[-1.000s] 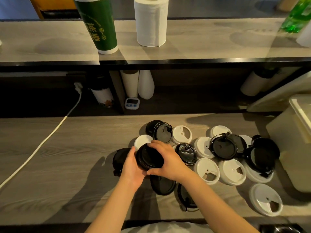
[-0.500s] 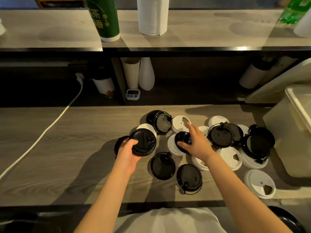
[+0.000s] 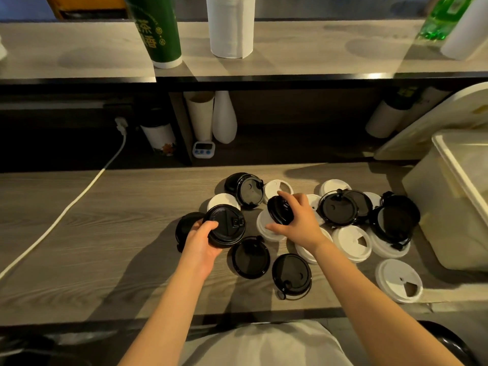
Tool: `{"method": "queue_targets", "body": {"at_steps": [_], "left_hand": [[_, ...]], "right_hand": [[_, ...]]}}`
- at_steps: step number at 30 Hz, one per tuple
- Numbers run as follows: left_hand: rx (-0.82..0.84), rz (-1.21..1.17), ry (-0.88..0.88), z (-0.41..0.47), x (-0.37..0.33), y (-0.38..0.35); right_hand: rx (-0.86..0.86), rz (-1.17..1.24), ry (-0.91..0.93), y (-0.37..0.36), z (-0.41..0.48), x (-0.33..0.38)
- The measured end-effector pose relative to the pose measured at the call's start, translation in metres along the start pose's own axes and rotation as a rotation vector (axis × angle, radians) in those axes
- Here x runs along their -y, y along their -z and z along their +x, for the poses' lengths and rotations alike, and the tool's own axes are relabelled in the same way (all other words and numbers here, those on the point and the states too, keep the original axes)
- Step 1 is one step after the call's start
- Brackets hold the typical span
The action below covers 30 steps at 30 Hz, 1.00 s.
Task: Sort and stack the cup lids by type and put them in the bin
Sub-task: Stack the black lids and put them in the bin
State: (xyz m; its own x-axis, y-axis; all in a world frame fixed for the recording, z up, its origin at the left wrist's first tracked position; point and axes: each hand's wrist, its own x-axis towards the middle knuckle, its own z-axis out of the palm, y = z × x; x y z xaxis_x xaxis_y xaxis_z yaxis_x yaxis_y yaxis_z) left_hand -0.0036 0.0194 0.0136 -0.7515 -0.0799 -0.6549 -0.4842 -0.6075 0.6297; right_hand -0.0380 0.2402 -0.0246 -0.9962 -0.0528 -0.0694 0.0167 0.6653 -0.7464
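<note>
Head view, sole entry. I log my left hand with fingers closed on a black lid stack, held just above the worktop; whether it is one lid or several nested I cannot tell. My right hand has fingers pinched on a tilted black lid, lifted off a white lid below it. Loose black lids on the worktop: one at the far edge of the pile, one near my left wrist, two in front of me, and a cluster to the right. Loose white lids: several under and around that cluster, one apart at the near right. The bin stands at the right end of the worktop; its inside is not visible to me, so I cannot tell whether it holds anything. My judgement: sorting is at an early stage, black lids only begun, white lids untouched, nothing visibly binned.
</note>
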Motion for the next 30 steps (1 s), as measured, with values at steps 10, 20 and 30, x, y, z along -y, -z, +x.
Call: {"method": "queue_targets", "body": {"at_steps": [10,20,30], "left_hand": [[0.181,0.071,0.213,-0.01,0.033,-0.046],[0.34,0.191,0.216,-0.027,0.072,-0.103],[0.443,0.307,-0.006,-0.059,0.089,-0.217]], "right_hand": [[0.089,0.113,0.246,0.002,-0.043,0.038],[0.163,-0.104,0.157,0.061,-0.071,-0.002],[-0.089,0.499,-0.108,0.176,-0.071,-0.038]]}}
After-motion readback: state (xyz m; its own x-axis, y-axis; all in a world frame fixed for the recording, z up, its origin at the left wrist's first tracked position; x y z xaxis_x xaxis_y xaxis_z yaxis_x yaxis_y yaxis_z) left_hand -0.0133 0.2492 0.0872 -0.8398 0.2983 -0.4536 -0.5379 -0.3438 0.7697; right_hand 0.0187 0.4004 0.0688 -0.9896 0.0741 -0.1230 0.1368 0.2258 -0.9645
